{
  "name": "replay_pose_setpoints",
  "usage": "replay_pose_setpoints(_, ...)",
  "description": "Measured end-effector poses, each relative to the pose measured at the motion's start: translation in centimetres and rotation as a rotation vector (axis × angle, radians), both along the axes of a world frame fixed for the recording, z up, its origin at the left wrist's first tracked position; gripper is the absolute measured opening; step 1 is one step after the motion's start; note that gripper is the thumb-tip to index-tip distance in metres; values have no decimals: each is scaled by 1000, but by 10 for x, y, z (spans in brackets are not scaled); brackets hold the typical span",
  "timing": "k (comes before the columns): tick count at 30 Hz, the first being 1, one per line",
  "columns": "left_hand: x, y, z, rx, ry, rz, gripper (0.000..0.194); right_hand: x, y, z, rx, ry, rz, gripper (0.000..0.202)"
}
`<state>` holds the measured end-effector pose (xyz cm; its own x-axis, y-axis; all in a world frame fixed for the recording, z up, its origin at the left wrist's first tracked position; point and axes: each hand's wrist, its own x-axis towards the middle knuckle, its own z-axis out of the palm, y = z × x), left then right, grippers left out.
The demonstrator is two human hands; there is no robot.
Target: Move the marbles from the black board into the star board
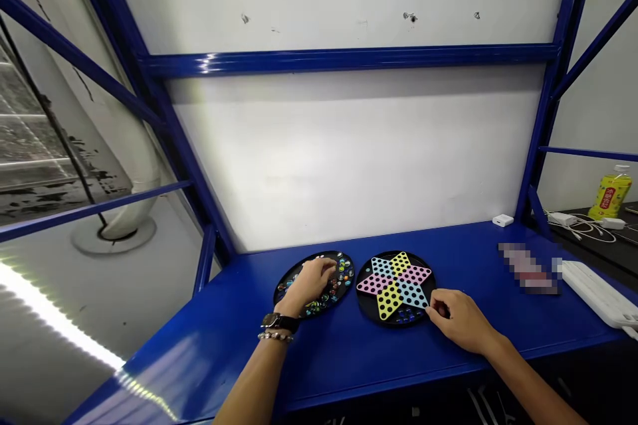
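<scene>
Forearms lie nearest, the left forearm (254,378) wearing a watch (279,323) and beaded bracelet (276,337), the right forearm (528,378) bare. Loose marbles (345,270) look the likeliest source of trouble: they are small, round and close-packed in the tray (299,261), so a sideways brush of the left hand (309,282) could send some over the rim and across the smooth blue table (319,372). The wrist slants across the tray's near edge, and leaning on it might tip the tray. At the board (396,287), just right of the tray, a few blue marbles (409,315) sit by the star's lower edge; the right hand (461,320) is near enough that a careless knuckle could scatter them or nudge the board round. The left hand is palm down over the tray, wrist bent slightly, fingers curled and pointing rightward; whether the tips meet or have a marble between them cannot be told. The right hand reaches in from the lower right, back of the hand up, thumb and forefinger brought close at the tip of the star's lower-right light-blue point, the other fingers folded. Whether that pinch is clamped on anything, or touches the board at all, is too small to tell.
</scene>
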<state>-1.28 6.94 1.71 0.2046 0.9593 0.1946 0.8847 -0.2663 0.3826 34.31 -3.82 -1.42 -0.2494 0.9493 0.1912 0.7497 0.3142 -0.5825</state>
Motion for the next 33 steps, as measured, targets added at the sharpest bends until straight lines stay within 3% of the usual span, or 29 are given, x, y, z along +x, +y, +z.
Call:
replay_pose_setpoints(5, 39, 6, 4, 70, -133, -112, 38, 1, 1, -2, 12, -7, -1, 30)
replay_pose_setpoints(8, 66, 10, 3, 48, -119, -159, 36, 2, 1, -4, 4, -10, -8, 30)
replay_pose_setpoints(11, 78, 12, -2, -7, -65, -175, 32, 2, 2, -6, 3, -13, -9, 30)
replay_pose_setpoints(16, 63, 15, -9, 85, -96, -121, 38, 0, 3, -5, 8, -7, -9, 30)
replay_pose_setpoints(19, 42, 20, -12, 101, -167, -17, 42, 0, 2, -4, 18, -11, -11, 30)
replay_pose_setpoints(23, 16, 23, -17, 106, -73, 113, 43, 1, 1, -4, 10, -9, -11, 29)
replay_pose_setpoints(33, 8, 22, -27, -52, 23, 69, 39, 1, 1, 0, 12, -13, -2, 29)
